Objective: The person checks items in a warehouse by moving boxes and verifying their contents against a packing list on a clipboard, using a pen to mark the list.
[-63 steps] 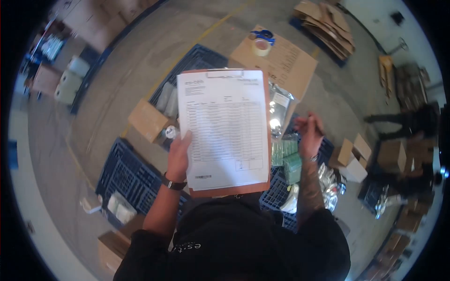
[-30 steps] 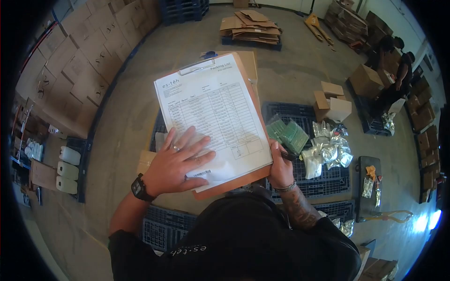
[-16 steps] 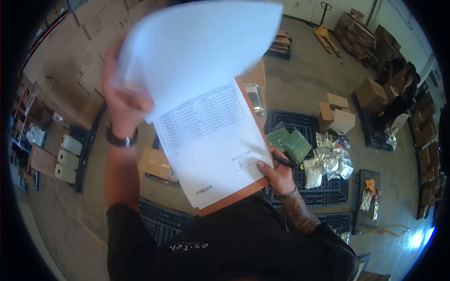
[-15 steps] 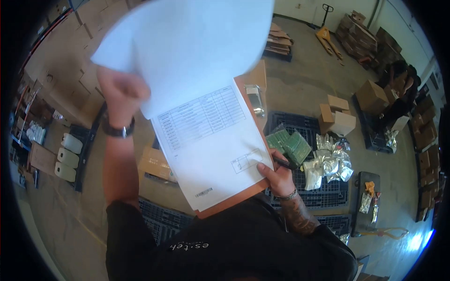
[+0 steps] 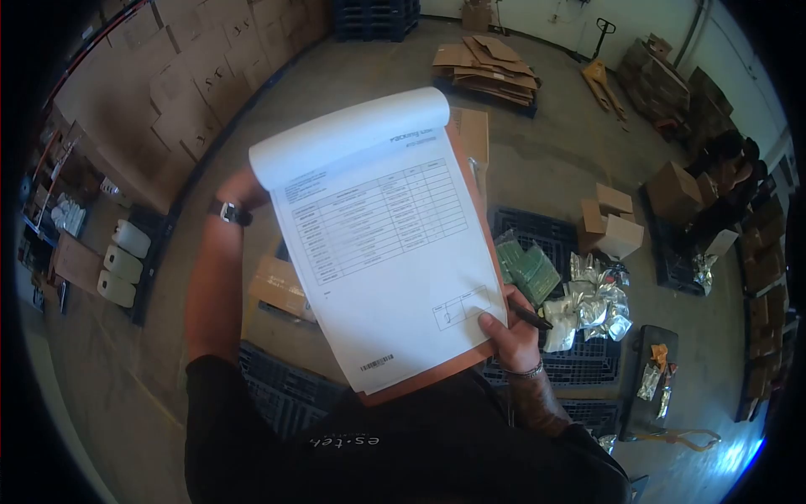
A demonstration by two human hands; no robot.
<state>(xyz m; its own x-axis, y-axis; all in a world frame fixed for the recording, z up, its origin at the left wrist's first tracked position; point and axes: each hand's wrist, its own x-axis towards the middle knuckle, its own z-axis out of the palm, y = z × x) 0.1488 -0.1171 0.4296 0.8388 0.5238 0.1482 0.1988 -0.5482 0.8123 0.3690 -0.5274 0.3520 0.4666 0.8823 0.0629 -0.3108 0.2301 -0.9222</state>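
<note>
A brown clipboard [image 5: 420, 377] with a stack of printed sheets is held up in front of my body. The top packing list [image 5: 382, 277] shows a table, a small stamped box and a barcode. Its upper sheets [image 5: 353, 134] are folded back over the top edge. My right hand [image 5: 514, 334] grips the lower right edge, thumb on the paper, with a black pen [image 5: 529, 314] between its fingers. At the upper left edge is my left hand [image 5: 242, 188], wearing a watch; its fingers are hidden behind the sheets.
Blue pallets [image 5: 588, 365] on the floor carry silver bags [image 5: 588, 307], green packs [image 5: 531, 270] and an open carton [image 5: 620, 235]. White jugs [image 5: 123, 265] stand left. Flattened cardboard [image 5: 487, 67] and a yellow pallet jack [image 5: 601, 82] are farther off. A person [image 5: 730, 197] bends at right.
The raised sheets have come down and now curl over the clipboard's top, baring more of the packing list. My left hand has moved behind the paper's left edge. The right hand keeps its grip.
</note>
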